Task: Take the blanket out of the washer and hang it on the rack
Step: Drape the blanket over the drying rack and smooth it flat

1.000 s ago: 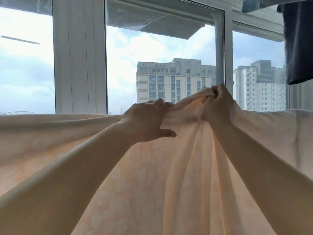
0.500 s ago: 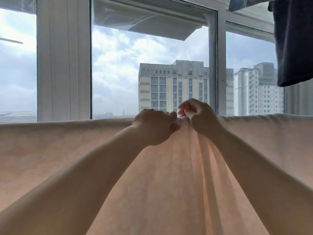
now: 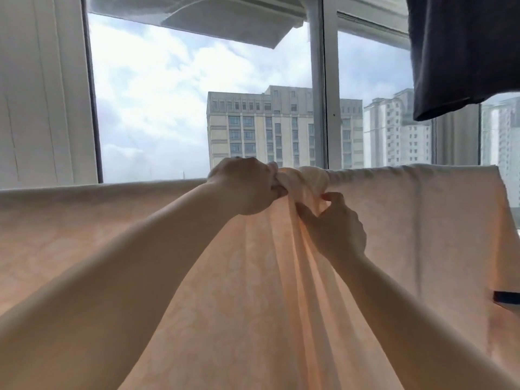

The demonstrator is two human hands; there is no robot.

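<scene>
Since half a second ago my hands have parted: the right hand (image 3: 334, 226) has dropped below the top edge of the blanket (image 3: 408, 220), while the left hand (image 3: 244, 188) has stayed up at the edge. My left hand's fingers are curled tight round a bunched knot of cloth at the top fold. My right hand pinches a fold just under that bunch between thumb and forefinger, the other fingers curled in. From the bunch, long pleats run straight down between my forearms.

I see the blanket draped over a horizontal line at about hand height, spreading left past the picture's edge and right to a square corner; whatever bears it is hidden under the cloth. It is pale peach with a faint woven pattern, thin enough to glow with daylight.

Behind it stands a window (image 3: 318, 88) with white frames, cloudy sky and tall buildings (image 3: 253, 128) beyond. A dark garment (image 3: 464, 52) hangs at upper right.
</scene>
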